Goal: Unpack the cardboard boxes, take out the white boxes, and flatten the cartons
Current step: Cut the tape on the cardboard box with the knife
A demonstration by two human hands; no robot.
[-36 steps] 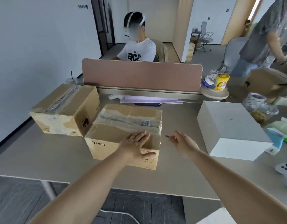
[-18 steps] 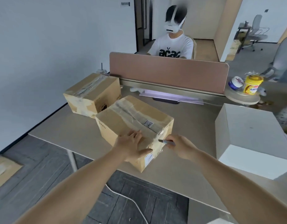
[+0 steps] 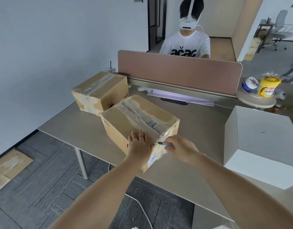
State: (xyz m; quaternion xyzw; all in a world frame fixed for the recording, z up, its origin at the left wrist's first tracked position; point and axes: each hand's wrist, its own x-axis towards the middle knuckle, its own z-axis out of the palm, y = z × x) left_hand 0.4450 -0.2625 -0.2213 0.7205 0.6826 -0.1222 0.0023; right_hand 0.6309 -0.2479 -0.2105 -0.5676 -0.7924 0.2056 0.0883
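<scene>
Left of centre, a taped carton (image 3: 99, 91) sits sealed, contents hidden. At centre a second carton (image 3: 139, 123) — also taped shut — lies under the left hand (image 3: 139, 144), pressed flat and open, holding nothing. The right hand (image 3: 182, 148) grips a small knife (image 3: 164, 143) at its taped edge. Right — a closed white box (image 3: 264, 142).

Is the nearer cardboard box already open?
No, the nearer cardboard box is taped shut; the right hand holds a cutter at its near edge.
</scene>
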